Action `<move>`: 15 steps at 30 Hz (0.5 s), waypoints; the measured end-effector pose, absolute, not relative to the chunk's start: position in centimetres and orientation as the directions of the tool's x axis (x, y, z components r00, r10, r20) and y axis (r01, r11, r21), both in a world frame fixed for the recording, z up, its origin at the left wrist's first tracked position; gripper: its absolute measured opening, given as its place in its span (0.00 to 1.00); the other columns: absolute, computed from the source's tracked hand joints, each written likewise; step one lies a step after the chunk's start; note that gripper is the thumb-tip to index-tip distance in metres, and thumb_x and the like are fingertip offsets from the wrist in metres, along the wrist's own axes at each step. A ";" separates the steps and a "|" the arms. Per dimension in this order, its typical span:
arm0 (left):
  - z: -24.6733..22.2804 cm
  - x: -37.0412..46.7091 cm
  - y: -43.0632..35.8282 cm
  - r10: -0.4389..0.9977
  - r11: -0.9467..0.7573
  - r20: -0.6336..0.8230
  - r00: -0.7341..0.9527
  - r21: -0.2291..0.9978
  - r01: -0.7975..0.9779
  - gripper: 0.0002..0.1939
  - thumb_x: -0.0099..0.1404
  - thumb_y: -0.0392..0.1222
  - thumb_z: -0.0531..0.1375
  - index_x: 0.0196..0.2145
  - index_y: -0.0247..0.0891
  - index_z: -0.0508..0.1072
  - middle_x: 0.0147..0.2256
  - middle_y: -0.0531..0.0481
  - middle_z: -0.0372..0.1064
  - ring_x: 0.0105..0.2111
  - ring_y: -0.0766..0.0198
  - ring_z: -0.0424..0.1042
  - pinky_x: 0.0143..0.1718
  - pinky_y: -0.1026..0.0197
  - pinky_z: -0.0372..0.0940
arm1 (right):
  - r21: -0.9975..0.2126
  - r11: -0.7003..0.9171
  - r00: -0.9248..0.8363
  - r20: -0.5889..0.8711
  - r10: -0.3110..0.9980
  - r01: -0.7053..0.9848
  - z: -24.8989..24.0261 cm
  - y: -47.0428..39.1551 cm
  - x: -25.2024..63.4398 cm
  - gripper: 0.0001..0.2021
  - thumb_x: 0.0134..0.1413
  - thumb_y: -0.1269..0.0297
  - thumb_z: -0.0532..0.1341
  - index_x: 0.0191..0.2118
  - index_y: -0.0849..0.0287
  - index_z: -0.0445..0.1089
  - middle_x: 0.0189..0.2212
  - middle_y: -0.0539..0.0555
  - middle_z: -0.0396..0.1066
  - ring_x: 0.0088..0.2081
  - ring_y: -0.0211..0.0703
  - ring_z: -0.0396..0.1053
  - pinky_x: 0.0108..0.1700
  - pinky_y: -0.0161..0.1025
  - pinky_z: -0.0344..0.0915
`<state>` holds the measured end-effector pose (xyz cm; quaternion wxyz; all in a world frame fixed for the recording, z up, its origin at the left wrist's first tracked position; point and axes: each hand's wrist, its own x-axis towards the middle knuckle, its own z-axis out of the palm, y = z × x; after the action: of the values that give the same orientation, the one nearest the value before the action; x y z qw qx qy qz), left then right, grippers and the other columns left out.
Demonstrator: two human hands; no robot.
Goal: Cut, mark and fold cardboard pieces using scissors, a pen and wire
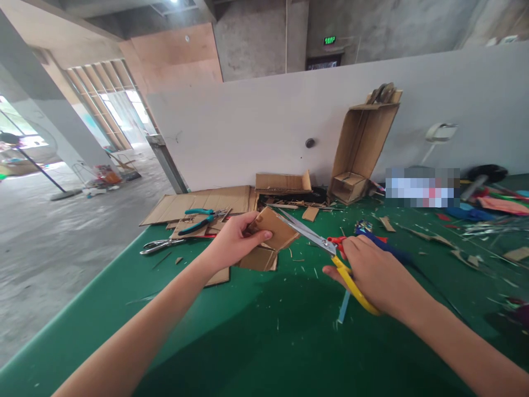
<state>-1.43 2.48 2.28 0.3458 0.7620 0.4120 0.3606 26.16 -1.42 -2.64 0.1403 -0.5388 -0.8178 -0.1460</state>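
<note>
My left hand point(237, 240) pinches a small piece of brown cardboard point(278, 229) between thumb and fingers, above the green table. A folded flap of cardboard point(261, 259) shows just below it; whether the two are joined I cannot tell. In my right hand point(372, 270) is a pair of scissors point(351, 284) with a yellow handle. Their blades are parted and point left, at the top edge of the held cardboard. Something red point(336, 241) shows by the fingers of my right hand.
Teal-handled pliers point(198, 221) and silver-handled scissors point(159, 245) lie left on the green table point(198, 342), near flat cardboard sheets point(206, 199). A tall open cardboard box point(363, 138) stands against the white partition point(256, 121). Scraps and coloured items litter the right side.
</note>
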 end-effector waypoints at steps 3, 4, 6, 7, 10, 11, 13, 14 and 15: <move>2.3 -1.5 2.6 0.885 -0.416 0.268 0.382 0.823 0.387 0.12 0.61 0.45 0.59 0.38 0.35 0.70 0.34 0.48 0.72 0.34 0.62 0.71 0.33 0.62 0.67 | 0.050 0.382 -0.372 0.370 0.851 0.923 -2.3 -1.3 26.3 0.23 0.57 0.41 0.48 0.28 0.58 0.59 0.27 0.57 0.65 0.31 0.49 0.66 0.28 0.42 0.61; 2.3 -1.5 2.6 0.886 -0.416 0.271 0.378 0.824 0.385 0.12 0.61 0.45 0.59 0.38 0.35 0.70 0.34 0.48 0.72 0.34 0.62 0.71 0.32 0.62 0.67 | 0.034 0.377 -0.364 0.353 0.862 0.925 -2.1 -1.3 26.3 0.23 0.56 0.41 0.49 0.28 0.58 0.59 0.27 0.57 0.65 0.30 0.48 0.67 0.28 0.42 0.61; 2.2 -1.6 2.7 0.885 -0.414 0.273 0.377 0.832 0.369 0.12 0.60 0.46 0.59 0.38 0.35 0.70 0.34 0.48 0.71 0.33 0.62 0.71 0.32 0.62 0.67 | -0.001 0.365 -0.347 0.306 0.887 0.931 -1.8 -1.3 26.3 0.21 0.56 0.43 0.51 0.29 0.58 0.58 0.26 0.56 0.66 0.27 0.47 0.67 0.26 0.41 0.60; 2.2 -1.7 2.7 0.885 -0.410 0.271 0.378 0.839 0.359 0.12 0.60 0.46 0.59 0.38 0.36 0.70 0.34 0.48 0.71 0.33 0.62 0.71 0.32 0.63 0.67 | -0.016 0.362 -0.344 0.277 0.897 0.932 -1.7 -1.3 26.3 0.20 0.56 0.43 0.51 0.30 0.58 0.58 0.26 0.55 0.66 0.26 0.47 0.67 0.25 0.40 0.59; 2.0 -1.8 2.9 0.886 -0.393 0.251 0.391 0.853 0.343 0.13 0.60 0.47 0.60 0.39 0.36 0.70 0.34 0.49 0.71 0.34 0.62 0.71 0.32 0.63 0.67 | -0.044 0.369 -0.351 0.222 0.910 0.928 -1.6 -1.5 26.4 0.19 0.55 0.45 0.52 0.31 0.58 0.58 0.26 0.55 0.67 0.25 0.48 0.68 0.24 0.40 0.58; 2.0 -1.8 2.9 0.887 -0.390 0.246 0.391 0.852 0.350 0.12 0.60 0.47 0.60 0.38 0.36 0.70 0.33 0.49 0.71 0.34 0.62 0.72 0.32 0.62 0.67 | -0.051 0.372 -0.354 0.216 0.910 0.927 -1.5 -1.6 26.4 0.19 0.55 0.45 0.52 0.31 0.58 0.58 0.26 0.56 0.67 0.25 0.49 0.68 0.24 0.40 0.58; 1.9 -1.8 3.0 0.891 -0.392 0.245 0.382 0.840 0.375 0.12 0.60 0.47 0.59 0.37 0.36 0.70 0.33 0.49 0.71 0.33 0.62 0.72 0.32 0.62 0.67 | -0.070 0.378 -0.355 0.216 0.909 0.923 -1.6 -1.7 26.4 0.19 0.56 0.45 0.51 0.32 0.59 0.59 0.27 0.57 0.68 0.25 0.50 0.69 0.24 0.41 0.58; 1.9 -1.8 3.0 0.893 -0.395 0.249 0.375 0.834 0.386 0.12 0.60 0.47 0.59 0.37 0.36 0.70 0.33 0.48 0.71 0.33 0.62 0.71 0.31 0.62 0.67 | -0.083 0.381 -0.357 0.218 0.909 0.921 -1.7 -1.7 26.4 0.19 0.56 0.45 0.50 0.32 0.59 0.59 0.27 0.58 0.69 0.25 0.50 0.69 0.23 0.41 0.58; 1.9 -1.8 3.0 0.894 -0.397 0.254 0.369 0.829 0.394 0.12 0.60 0.47 0.59 0.36 0.36 0.70 0.33 0.48 0.71 0.33 0.62 0.71 0.31 0.62 0.67 | -0.093 0.384 -0.357 0.218 0.908 0.919 -1.7 -1.7 26.4 0.20 0.56 0.45 0.50 0.33 0.59 0.60 0.28 0.59 0.69 0.25 0.50 0.69 0.23 0.41 0.58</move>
<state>-1.84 2.96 1.91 0.3437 0.7525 0.4279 0.3640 26.44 -1.68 -1.74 0.1175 -0.5545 -0.8235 -0.0224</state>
